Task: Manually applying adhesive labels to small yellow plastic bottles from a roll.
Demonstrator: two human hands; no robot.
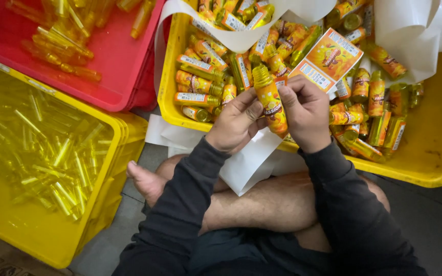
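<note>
At the far left a yellow crate (109, 153) holds a loose heap of clear, unlabelled yellow vials (52, 158), and above it a red crate (118, 71) holds more of the same. Right of these, a second yellow crate (170, 76), lined with white paper (236, 36), is filled with labelled orange bottles (200, 82).

Just in front of that crate, over the person's crossed legs, the left hand (236, 122) and the right hand (305, 112) meet around 1 small orange bottle (270, 102). The bottle stands nearly upright, cap uppermost and tilted slightly left. The left hand's fingers are closed on its left side, thumb near the label; the right hand's thumb and fingers are closed on its right side, so both hands grip the same bottle. Both wrists are raised with the palms turned inward and the dark sleeves angling in from below.

The bottle looks light and stiff, probably thin plastic, and its glossy label may be slippery; the labelled middle of the body seems the surest place to hold it, as the cap is narrow.

Further right, an orange printed card (328, 59) lies on the bottles.
</note>
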